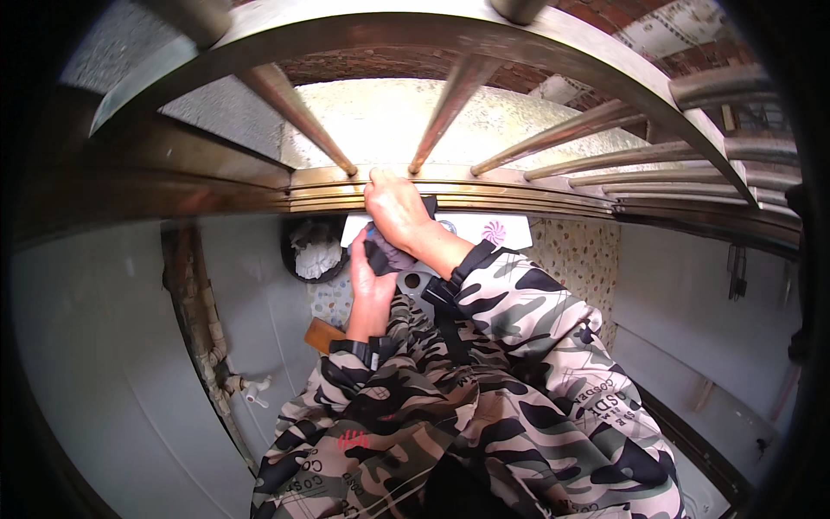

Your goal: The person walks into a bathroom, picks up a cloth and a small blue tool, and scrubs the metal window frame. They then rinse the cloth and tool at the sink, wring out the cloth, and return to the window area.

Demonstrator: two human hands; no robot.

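A metal window track (pixel 506 193) with several parallel grooves runs across in front of me, at the foot of upright metal bars (pixel 447 117). My right hand (pixel 399 207) is bent over the track, its fingertips down at the rail between two bars. Dark grey and black cloth (pixel 391 255) bunches beneath that hand, and a black piece shows beside its knuckles. Just below, my left hand (pixel 371 279) grips the hanging part of the cloth between thumb and fingers. What the right fingertips hold is hidden, but the cloth appears to run up under them.
A white lid-like surface (pixel 519 228) with a pink swirl sits below the track. Left of it stands a black bin (pixel 286 250) holding white paper. Pipes (pixel 211 318) and a tap (pixel 257 390) line the left wall. A metal crossbar (pixel 402 32) arches overhead.
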